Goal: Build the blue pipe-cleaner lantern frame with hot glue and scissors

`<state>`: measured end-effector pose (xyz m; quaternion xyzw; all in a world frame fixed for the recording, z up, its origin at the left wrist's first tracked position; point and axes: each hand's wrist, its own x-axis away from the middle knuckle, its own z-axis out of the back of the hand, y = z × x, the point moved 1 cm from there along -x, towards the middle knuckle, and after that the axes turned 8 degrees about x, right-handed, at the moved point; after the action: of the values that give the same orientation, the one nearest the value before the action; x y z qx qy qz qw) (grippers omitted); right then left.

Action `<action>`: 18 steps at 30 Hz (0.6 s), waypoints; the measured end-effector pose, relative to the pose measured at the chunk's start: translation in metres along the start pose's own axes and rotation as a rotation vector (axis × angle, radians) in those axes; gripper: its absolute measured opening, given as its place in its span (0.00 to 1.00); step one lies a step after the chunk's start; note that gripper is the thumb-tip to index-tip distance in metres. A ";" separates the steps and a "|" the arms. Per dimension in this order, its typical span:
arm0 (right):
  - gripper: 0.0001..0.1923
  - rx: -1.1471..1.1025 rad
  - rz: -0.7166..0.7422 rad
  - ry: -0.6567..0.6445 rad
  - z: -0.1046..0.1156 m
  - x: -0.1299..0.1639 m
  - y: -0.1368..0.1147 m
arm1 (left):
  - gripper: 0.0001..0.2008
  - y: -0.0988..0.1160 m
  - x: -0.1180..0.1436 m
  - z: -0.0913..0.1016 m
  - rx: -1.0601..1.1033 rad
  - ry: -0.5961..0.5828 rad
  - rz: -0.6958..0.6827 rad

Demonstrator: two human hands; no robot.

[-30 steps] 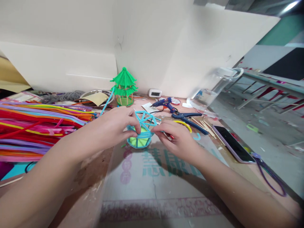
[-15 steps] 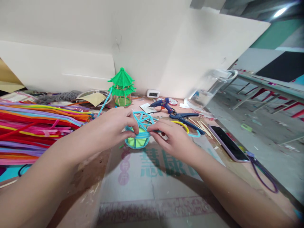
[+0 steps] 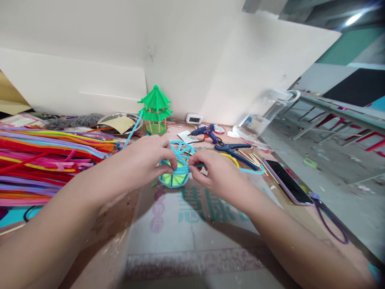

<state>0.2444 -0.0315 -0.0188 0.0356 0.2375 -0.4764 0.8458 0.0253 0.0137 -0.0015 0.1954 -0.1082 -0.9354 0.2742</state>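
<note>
In the middle of the table stands a small round frame (image 3: 173, 182) of light blue pipe cleaners with a yellow-green base and a spoked top. My left hand (image 3: 152, 158) pinches its near side, thumb and forefinger closed on blue strands there. At the frame's right side my right hand (image 3: 215, 168) is closed in a pinch on a blue pipe cleaner (image 3: 251, 171). That strand's bent free end comes out to the right beyond the hand. Fingers cover part of the frame. Another blue strand (image 3: 132, 130) rises behind my left hand.
Bundled coloured pipe cleaners (image 3: 45, 164) fill the left side. Behind stand a green pagoda model (image 3: 155, 108), a metal dish (image 3: 138, 125), a timer (image 3: 194, 118) and a glue gun (image 3: 206, 131). Pliers (image 3: 237, 150), sticks (image 3: 255, 159), a phone (image 3: 287, 181) and a clear jug (image 3: 264, 114) are rightward.
The blue pipe cleaner's free end reaches farther right than before. My right hand has shifted slightly, its fingers bunched closer together; my left hand stays at the frame.
</note>
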 end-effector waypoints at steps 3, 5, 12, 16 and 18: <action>0.06 0.023 -0.010 -0.016 0.000 -0.001 -0.002 | 0.07 0.000 0.000 0.000 0.002 -0.004 -0.011; 0.06 0.038 0.007 0.001 -0.001 0.000 -0.002 | 0.07 0.000 0.001 0.001 -0.007 -0.009 0.004; 0.04 0.120 0.087 0.136 0.003 0.005 -0.002 | 0.13 0.016 0.001 0.001 0.041 0.150 -0.006; 0.04 0.093 0.100 0.203 0.009 0.005 -0.001 | 0.12 0.025 -0.004 -0.007 0.082 0.244 -0.052; 0.04 0.089 0.100 0.238 0.012 0.005 0.001 | 0.13 0.028 -0.006 -0.011 0.089 0.289 -0.074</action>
<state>0.2520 -0.0386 -0.0106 0.1411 0.3129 -0.4361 0.8319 0.0478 -0.0069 -0.0009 0.3438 -0.1016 -0.9012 0.2434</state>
